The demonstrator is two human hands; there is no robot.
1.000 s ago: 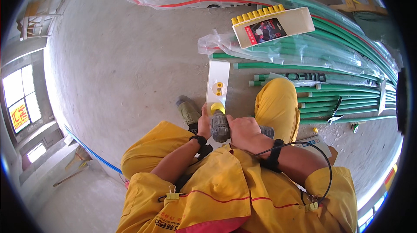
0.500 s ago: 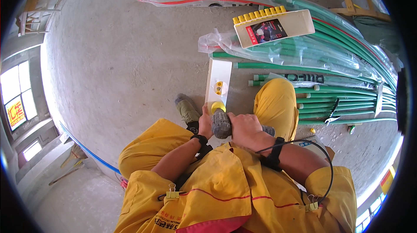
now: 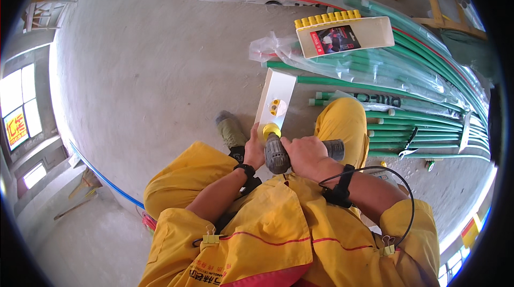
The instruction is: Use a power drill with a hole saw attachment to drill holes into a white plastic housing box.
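Observation:
Between my knees a long white board (image 3: 277, 85), perhaps a trunking piece, points away from me. It has a round hole (image 3: 279, 107) with yellow parts showing in it. My right hand (image 3: 306, 153) is wrapped round the handle of a grey cordless drill (image 3: 277, 156). A round yellow hole saw (image 3: 271, 129) on its front rests against the near part of the board; whether it is cutting I cannot tell. My left hand (image 3: 254, 150) grips the board's near left edge, close beside the hole saw. The board's near end is hidden by the drill and hands.
Bundled green pipes (image 3: 417, 121), some in clear plastic wrap (image 3: 332, 65), lie on the right. On them sits a white tray (image 3: 375, 33) edged with yellow cylinders and holding a dark card pack (image 3: 336, 40). Pliers-like tool (image 3: 409, 145) lies on the pipes. A blue pipe (image 3: 115, 188) runs left.
The board's far end has swung slightly to the right, so it lies more slanted. The drill and both hands have shifted a little with it, keeping their grips.

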